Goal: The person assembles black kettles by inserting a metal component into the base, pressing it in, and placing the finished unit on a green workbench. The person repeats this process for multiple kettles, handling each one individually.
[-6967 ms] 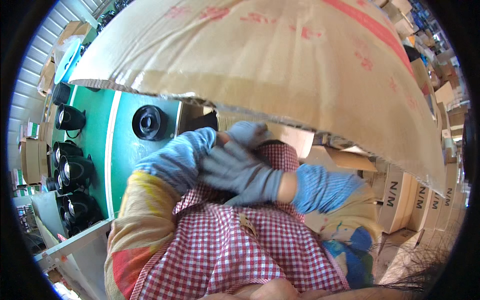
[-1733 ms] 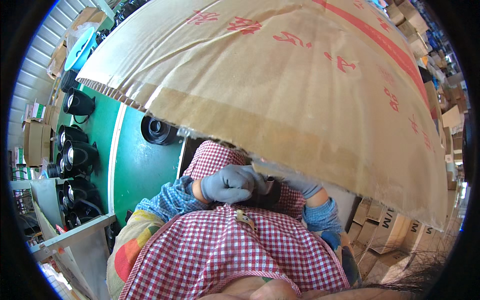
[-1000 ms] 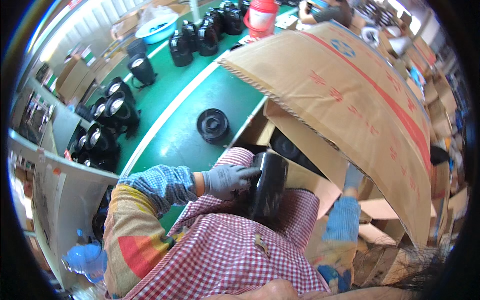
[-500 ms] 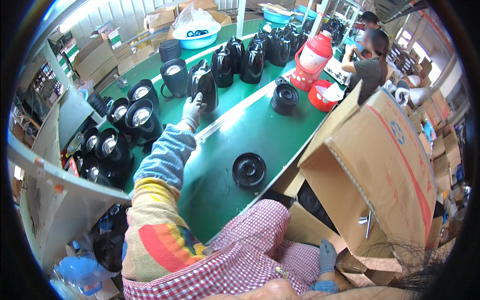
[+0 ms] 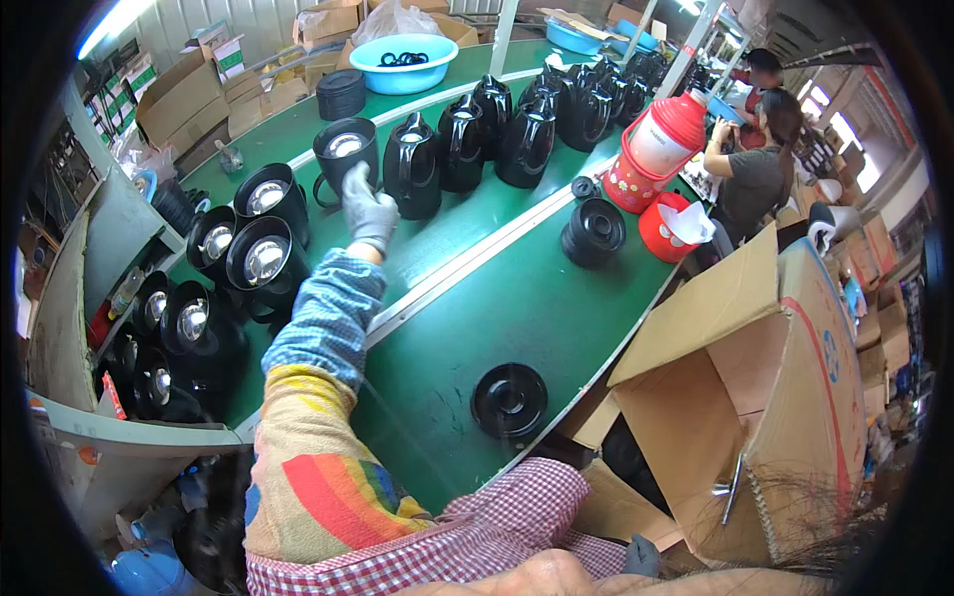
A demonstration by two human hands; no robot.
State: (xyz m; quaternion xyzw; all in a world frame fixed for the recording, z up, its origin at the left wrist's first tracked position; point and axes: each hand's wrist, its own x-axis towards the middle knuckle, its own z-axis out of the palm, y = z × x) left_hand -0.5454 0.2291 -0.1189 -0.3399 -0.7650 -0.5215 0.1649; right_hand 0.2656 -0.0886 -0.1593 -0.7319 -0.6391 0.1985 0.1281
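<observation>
My left hand (image 5: 370, 213), in a grey glove, reaches over the green table to a black jug without a lid (image 5: 345, 149). Its fingers are stretched out in front of the jug's wall; the view does not settle whether they touch it. Just right of the hand stands a lidded black jug (image 5: 411, 169). Only a little of my right hand (image 5: 642, 557), also in a grey glove, shows low by my lap and the carton; its fingers are mostly hidden. A round black lid (image 5: 509, 400) lies on the near part of the table.
Several unlidded jugs (image 5: 264, 260) crowd the left side; lidded ones (image 5: 527, 142) line the back. Stacked black lids (image 5: 593, 233), a red flask (image 5: 656, 149) and a red bowl (image 5: 668, 228) stand farther right. An open carton (image 5: 696, 397) borders the table. A co-worker (image 5: 760, 164) sits beyond.
My left hand has left the lidded jug and moved left to the unlidded one. My right hand has sunk lower, nearly out of view. The whole view has shifted slightly.
</observation>
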